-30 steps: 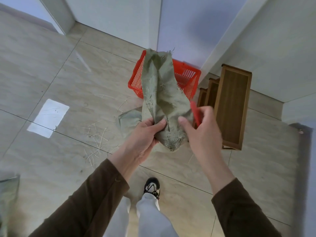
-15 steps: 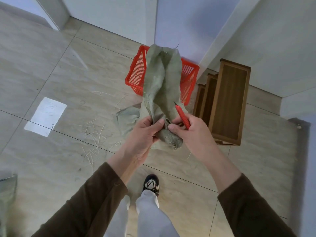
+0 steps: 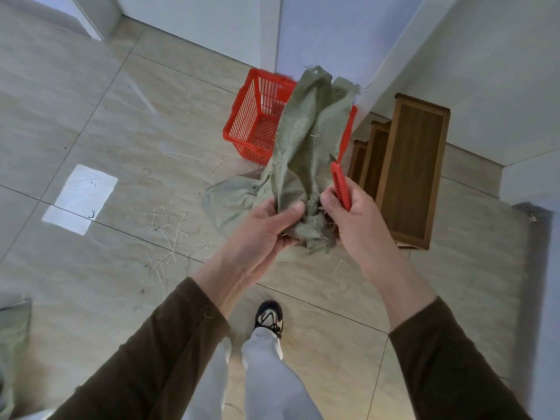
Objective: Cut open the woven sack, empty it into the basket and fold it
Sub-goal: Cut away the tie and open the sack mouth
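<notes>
The left hand [image 3: 266,228] grips the bunched near end of the sack [image 3: 306,153], thumb laid across the cloth and fingers curled underneath. The right hand [image 3: 348,216] sits just beside it on the other side of the same bunch. It holds a red cutter [image 3: 341,187] along its fingers, with a short blade tip pointing up and away, close against the sack's right edge. Its fingertips touch the frayed cloth; whether they also pinch it I cannot tell.

The sack is held up between the two hands and stretches away from them, limp and creased. Its far, ragged end lies over the basket [image 3: 251,122]. A loose flap of the same green cloth hangs down to the left, below the left hand, reaching toward the floor [image 3: 91,116].

The basket is red plastic with slatted walls and stands on the floor against the wall, beyond the hands. The part of its inside that shows, left of the sack, holds nothing I can make out; the rest is hidden behind the cloth.

Thin straw-like strands [image 3: 169,228] lie scattered on the tiles to the left of the hands. A bright patch of light [image 3: 80,198] falls on the floor further left. To the right of the basket, wooden frames [image 3: 406,174] stand stepped by the wall. Brown sleeves, pale trousers and one shoe [image 3: 269,318] show below. Another bit of green cloth [image 3: 13,344] sits at the left edge.
</notes>
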